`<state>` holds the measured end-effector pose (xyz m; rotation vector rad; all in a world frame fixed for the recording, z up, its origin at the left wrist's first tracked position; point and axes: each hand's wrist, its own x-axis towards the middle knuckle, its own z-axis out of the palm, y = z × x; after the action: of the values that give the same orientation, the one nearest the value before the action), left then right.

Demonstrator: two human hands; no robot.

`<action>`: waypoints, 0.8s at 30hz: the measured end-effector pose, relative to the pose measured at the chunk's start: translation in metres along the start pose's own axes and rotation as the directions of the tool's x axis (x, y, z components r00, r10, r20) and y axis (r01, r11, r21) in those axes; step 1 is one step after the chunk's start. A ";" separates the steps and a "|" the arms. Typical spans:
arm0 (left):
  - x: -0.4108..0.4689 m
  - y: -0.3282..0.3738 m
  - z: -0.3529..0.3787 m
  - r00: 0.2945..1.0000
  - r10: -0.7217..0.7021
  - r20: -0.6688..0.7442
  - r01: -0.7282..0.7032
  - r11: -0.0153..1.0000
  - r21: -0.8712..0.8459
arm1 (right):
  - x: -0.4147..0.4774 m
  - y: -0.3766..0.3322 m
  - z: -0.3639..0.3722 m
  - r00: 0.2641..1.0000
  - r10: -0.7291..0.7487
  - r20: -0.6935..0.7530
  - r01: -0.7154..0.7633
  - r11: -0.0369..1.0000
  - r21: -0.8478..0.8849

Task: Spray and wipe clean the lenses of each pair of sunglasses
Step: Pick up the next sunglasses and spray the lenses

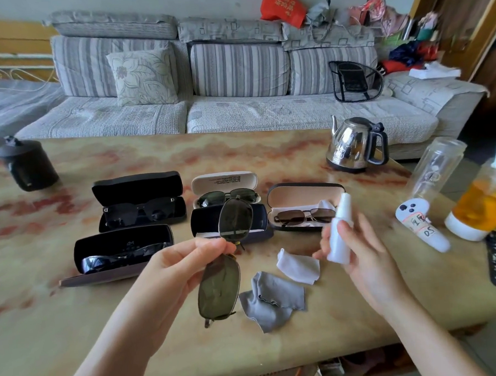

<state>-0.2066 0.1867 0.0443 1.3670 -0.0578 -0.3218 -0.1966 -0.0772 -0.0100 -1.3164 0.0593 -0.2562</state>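
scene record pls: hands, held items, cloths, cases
left hand: pinches green-lens sunglasses at the bridge, above the table
right hand: grips white spray bottle
cloths: grey cloth and white cloth lie on the table, untouched
cases: five open; four hold sunglasses; dark middle case shows none

I see my left hand point(184, 266) pinching green-lensed sunglasses point(224, 258) at the bridge while my right hand point(359, 256) grips a white spray bottle point(339, 232) just beside them, cloths point(275, 295) below between both.
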 end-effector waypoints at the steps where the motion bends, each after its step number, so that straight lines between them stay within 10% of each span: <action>1: 0.001 -0.001 0.000 1.000 -0.003 -0.005 0.003 1.000 -0.002 | -0.008 -0.012 0.013 0.992 0.048 0.119 -0.067 0.985 0.159; 7: -0.001 0.000 0.004 1.000 0.005 -0.020 -0.006 1.000 -0.021 | -0.025 -0.038 0.045 0.826 0.080 0.558 -0.295 0.905 0.307; 18: -0.002 0.001 0.004 1.000 0.021 -0.016 -0.021 1.000 -0.018 | -0.027 -0.038 0.053 0.695 0.075 0.715 -0.490 0.777 0.395; 24: -0.002 0.001 0.006 1.000 0.018 0.001 -0.018 1.000 -0.001 | -0.031 -0.044 0.061 0.854 0.077 0.515 -0.155 0.982 0.109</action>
<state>-0.2096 0.1820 0.0468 1.3643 -0.0708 -0.3077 -0.2216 -0.0227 0.0449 -1.1911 -0.3244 0.1967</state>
